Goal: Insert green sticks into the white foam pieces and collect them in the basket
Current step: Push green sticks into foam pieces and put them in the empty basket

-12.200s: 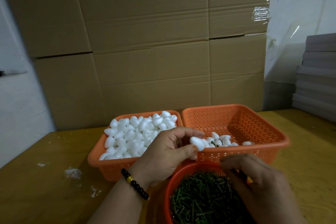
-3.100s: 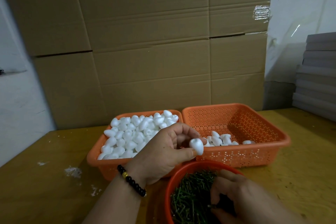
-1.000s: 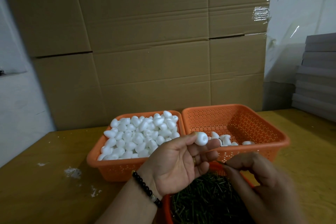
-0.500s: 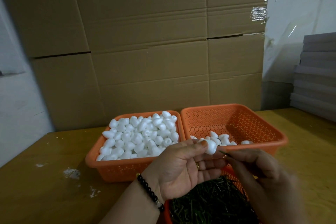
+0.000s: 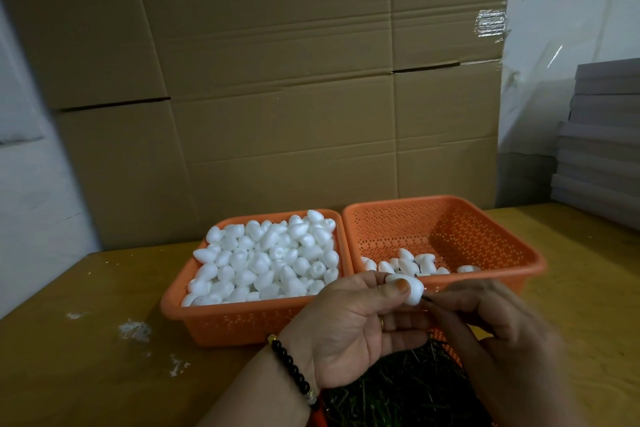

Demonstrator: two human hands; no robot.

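Cardboard cartons (image 5: 277, 80) behind, the left hand (image 5: 349, 326) pinches a foam piece (image 5: 410, 289) while the right hand (image 5: 498, 329) pinches a green stick (image 5: 426, 298): best pushed straight along the piece's axis.

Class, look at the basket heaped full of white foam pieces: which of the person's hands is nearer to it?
Left. The left hand is just in front of the full basket, at its near right corner; the right hand is further right.

Baskets (image 5: 446, 236): orange perforated plastic, slight sheen. Foam pieces (image 5: 266, 257): white, matt, faintly grainy. Table (image 5: 69, 357): yellowish wood, smooth; backdrop boxes (image 5: 277, 80): matt brown corrugated cardboard.
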